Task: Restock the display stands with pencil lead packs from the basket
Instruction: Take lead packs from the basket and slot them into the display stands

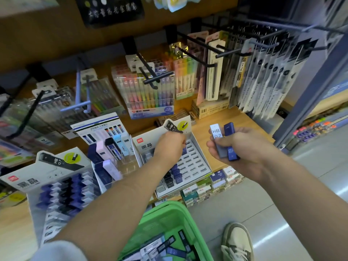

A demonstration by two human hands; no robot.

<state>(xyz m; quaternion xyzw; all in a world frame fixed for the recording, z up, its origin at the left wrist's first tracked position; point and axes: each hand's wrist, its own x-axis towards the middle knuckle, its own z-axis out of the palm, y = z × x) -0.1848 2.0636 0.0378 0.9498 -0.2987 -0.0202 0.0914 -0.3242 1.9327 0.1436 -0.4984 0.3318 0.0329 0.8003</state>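
My left hand (169,146) hovers over the white slotted display stand (197,162) with its fingers curled down toward a slot; whether they pinch a pack I cannot see. My right hand (239,147) grips two lead packs, a grey one (216,134) marked HB 0.7 and a dark blue one (229,129), just right of that stand. Several blue and black packs (174,176) fill the stand's front left slots. A second stand (62,187) at left holds several packs. The green basket (169,219) below my arms has more packs (165,247) inside.
A clear acrylic holder (113,166) with lead packs stands between the two stands. Black hooks (150,76) with hanging pen sets jut out above the shelf. Small boxes (212,183) line the shelf front. My shoe (237,243) is on the floor at right.
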